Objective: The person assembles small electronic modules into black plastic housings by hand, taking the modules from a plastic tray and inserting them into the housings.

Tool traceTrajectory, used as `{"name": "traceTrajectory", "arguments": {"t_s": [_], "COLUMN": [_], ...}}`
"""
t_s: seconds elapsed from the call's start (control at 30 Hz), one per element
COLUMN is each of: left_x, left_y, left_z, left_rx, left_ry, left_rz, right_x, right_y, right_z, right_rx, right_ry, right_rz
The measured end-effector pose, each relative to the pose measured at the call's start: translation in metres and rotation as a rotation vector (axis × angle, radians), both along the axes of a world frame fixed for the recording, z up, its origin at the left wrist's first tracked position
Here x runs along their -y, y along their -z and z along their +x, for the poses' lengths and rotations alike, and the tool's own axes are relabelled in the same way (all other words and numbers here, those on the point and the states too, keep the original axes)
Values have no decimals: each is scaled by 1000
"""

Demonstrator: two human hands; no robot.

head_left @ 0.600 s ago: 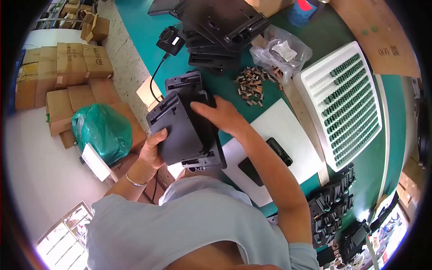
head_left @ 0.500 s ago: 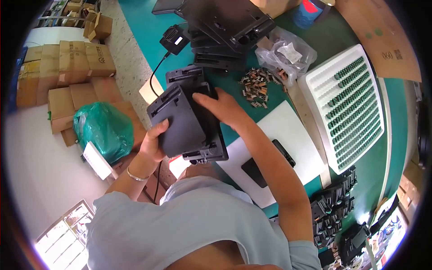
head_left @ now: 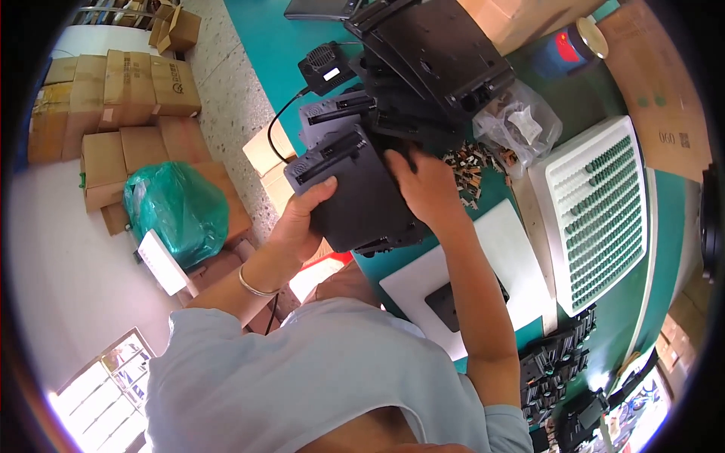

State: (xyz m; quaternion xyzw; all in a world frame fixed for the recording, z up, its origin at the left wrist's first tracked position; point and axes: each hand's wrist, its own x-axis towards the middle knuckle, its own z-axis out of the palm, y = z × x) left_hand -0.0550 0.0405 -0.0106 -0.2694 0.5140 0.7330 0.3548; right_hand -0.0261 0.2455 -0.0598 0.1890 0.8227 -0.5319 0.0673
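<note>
My left hand (head_left: 303, 223) grips the lower left side of a flat black plastic housing (head_left: 356, 200), its thumb lying on the top face. Behind that one a second black housing (head_left: 336, 117) shows at its slotted upper end; the rest of it is covered. On the far right side my right hand (head_left: 432, 189) closes over the edge of the housings, thumb along the rim and other fingers partly hidden. Just beyond that hand stands a pile of black housings (head_left: 453, 57). A small black cabled fan-like unit (head_left: 326, 66) lies left of the pile.
Small metal-and-brown parts (head_left: 467, 175) lie heaped beside a clear plastic bag (head_left: 521, 128). A white tray (head_left: 550, 226) holds rows of dark green pieces. Nearer are a white board (head_left: 521, 283) and several black assemblies (head_left: 555, 370). A blue can (head_left: 563, 53) stands far right.
The view has shifted, and both hands and housings appear farther right. The front housing now covers more of the rear one. My right hand has moved to its outer edge, close to the pile.
</note>
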Motion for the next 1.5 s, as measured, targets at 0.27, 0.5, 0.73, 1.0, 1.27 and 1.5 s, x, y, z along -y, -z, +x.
{"name": "traceTrajectory", "arguments": {"t_s": [0.27, 0.5, 0.73, 1.0, 1.27, 1.5], "left_x": [-9, -38, -28, -20, -12, 5], "left_y": [-2, 8, 20, 8, 9, -13], "left_z": [-13, -1, -29, -27, -16, -10], "left_rx": [156, -8, -62, -64, -120, -124], "left_ry": [142, 49, 83, 218, 347, 355], "left_rz": [98, 135, 179, 187, 96, -25], "right_x": [-16, 2, 12, 13, 3, -33], "right_y": [-1, -6, 7, -3, 2, -23], "right_z": [51, 61, 26, 63, 98, 121], "right_rx": [-80, -206, -315, -308, -410, -359], "right_ry": [164, 139, 198, 226, 314, 328], "right_rz": [-231, 3, 142, 210, 206, 274]}}
